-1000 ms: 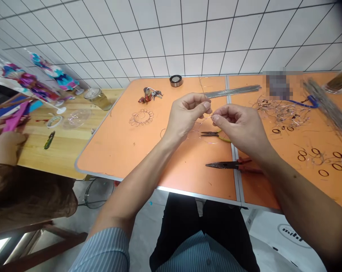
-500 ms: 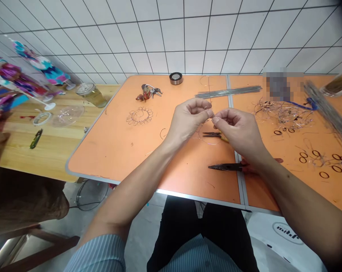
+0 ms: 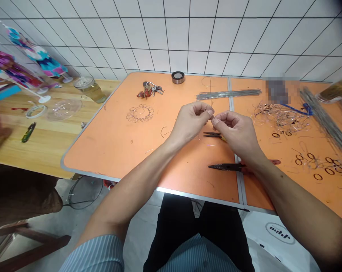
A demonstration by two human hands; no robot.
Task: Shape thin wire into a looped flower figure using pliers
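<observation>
A: "Since the earlier frame, the left hand (image 3: pixel 188 121) has moved slightly nearer, uncovering the wire bundle's (image 3: pixel 229 93) left end."

B: "And the thin wire (image 3: pixel 210 86)?"

A: "Left and right hand (image 3: pixel 237 130) pinch it. One looped wire ring (image 3: pixel 147 112) lies formed at left; the held piece's progress cannot be told."

Soft, fairly bright light covers the smooth orange tabletop (image 3: pixel 125 151), its source unseen. The square white wall tiles (image 3: pixel 175 34) stretch toward the sides; the upper right corner is dark, one grey patch (image 3: pixel 277 90) pixelated.
</observation>
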